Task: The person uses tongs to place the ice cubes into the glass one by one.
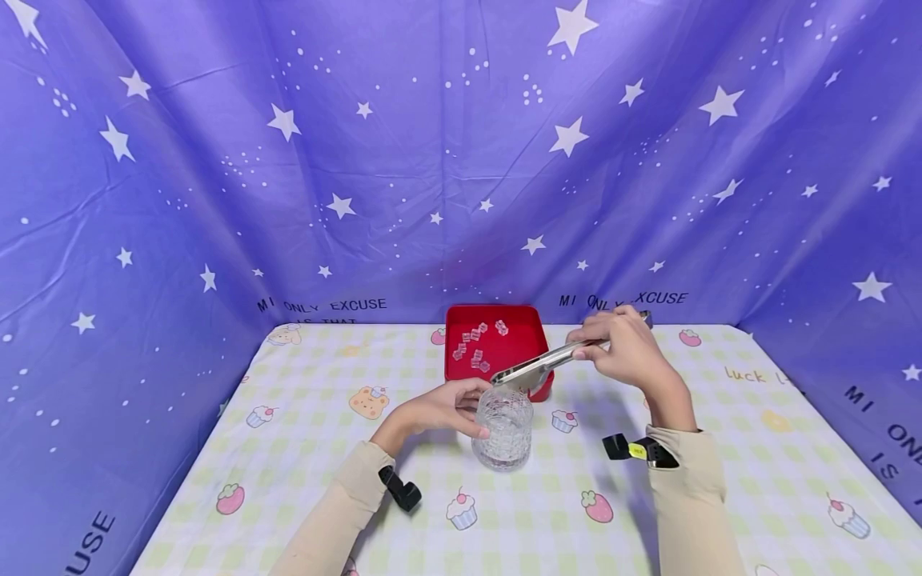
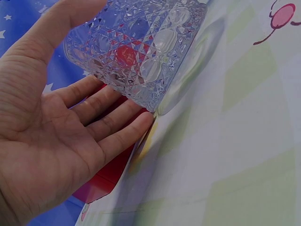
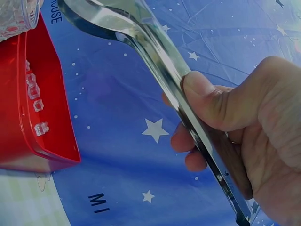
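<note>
My left hand (image 1: 441,408) holds a clear cut-pattern glass (image 1: 504,440) by its left side, thumb in front and fingers behind. The glass (image 2: 136,52) stands upright on the table. My right hand (image 1: 625,348) grips metal tongs (image 1: 536,367) around the middle, its thumb (image 3: 200,87) pressing on one arm. They slant down to the left, the broad, spoon-like head (image 3: 101,19) at the glass's rim. Whether anything sits between the tongs' tips cannot be seen. Behind the glass is a red box (image 1: 522,340) with several clear cubes (image 1: 476,333) in it.
A checked tablecloth (image 1: 302,480) with printed cupcakes and strawberries covers the table. Purple star-printed curtains (image 1: 432,160) hang behind and at both sides. Each wrist wears a black strap (image 1: 399,490) with a small device.
</note>
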`<state>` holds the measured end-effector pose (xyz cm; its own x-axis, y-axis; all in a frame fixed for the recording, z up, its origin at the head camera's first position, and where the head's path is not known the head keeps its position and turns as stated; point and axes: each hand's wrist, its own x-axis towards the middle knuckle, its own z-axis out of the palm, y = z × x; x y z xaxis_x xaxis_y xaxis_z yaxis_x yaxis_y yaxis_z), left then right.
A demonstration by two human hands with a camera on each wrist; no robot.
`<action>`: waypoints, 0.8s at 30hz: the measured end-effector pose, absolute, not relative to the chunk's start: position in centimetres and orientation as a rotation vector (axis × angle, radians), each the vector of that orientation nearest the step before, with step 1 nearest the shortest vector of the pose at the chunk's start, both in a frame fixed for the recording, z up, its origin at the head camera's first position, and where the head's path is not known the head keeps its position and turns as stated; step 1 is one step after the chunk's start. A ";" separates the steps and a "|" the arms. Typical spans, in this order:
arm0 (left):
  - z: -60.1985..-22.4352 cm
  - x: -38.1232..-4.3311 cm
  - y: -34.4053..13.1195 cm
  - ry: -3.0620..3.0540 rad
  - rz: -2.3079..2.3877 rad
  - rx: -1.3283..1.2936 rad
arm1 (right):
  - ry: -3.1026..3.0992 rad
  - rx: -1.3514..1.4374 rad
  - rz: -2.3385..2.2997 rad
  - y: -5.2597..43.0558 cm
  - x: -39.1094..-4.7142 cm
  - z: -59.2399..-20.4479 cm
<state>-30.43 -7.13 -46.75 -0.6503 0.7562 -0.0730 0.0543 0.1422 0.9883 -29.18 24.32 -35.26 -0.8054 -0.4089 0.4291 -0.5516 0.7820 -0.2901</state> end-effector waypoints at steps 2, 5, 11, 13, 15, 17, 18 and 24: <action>-46.8 -30.4 -7.1 1.846 1.555 0.774 | -2.631 0.745 0.570 24.3 -29.3 -35.4; -46.8 -30.5 -7.1 1.851 1.553 0.777 | -2.632 0.754 0.556 24.2 -29.4 -35.5; -46.9 -30.6 -7.2 1.864 1.545 0.783 | -2.643 0.774 0.519 24.1 -29.5 -35.6; -46.9 -30.6 -7.2 1.868 1.538 0.778 | -2.647 0.773 0.513 24.1 -29.5 -35.6; -46.9 -30.6 -7.1 1.873 1.532 0.773 | -2.656 0.768 0.509 24.1 -29.4 -35.5; -46.9 -30.6 -7.1 1.871 1.532 0.771 | -2.664 0.760 0.506 24.1 -29.4 -35.5; -46.9 -30.6 -7.1 1.868 1.534 0.771 | -2.667 0.757 0.504 24.1 -29.3 -35.5; -46.7 -30.4 -7.2 1.854 1.540 0.776 | -2.672 0.725 0.514 24.1 -29.2 -35.4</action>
